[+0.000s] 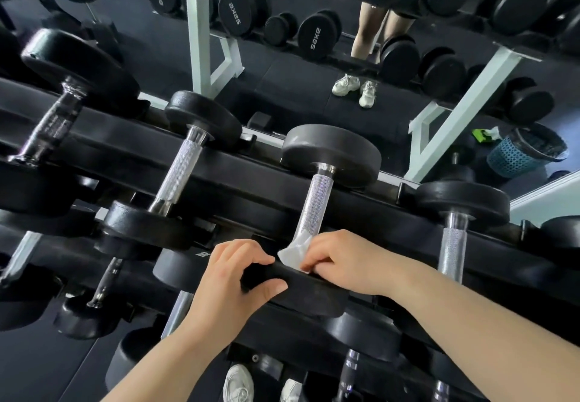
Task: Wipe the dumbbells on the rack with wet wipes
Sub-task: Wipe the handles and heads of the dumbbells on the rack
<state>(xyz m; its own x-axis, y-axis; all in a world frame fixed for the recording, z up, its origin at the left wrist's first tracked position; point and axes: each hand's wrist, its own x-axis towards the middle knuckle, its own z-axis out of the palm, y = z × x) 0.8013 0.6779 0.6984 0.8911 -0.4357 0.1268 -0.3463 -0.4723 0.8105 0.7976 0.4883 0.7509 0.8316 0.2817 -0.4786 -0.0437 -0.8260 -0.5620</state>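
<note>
A black dumbbell lies across the rack's upper tier. The right hand pinches a white wet wipe against the handle's near end (just above the head). The left hand grips that near head's rim.

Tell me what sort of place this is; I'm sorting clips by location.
Most likely a gym's free-weight area: black dumbbells lie in rows on a tiered rack, and a wall mirror behind it reflects more racked weights.
</note>
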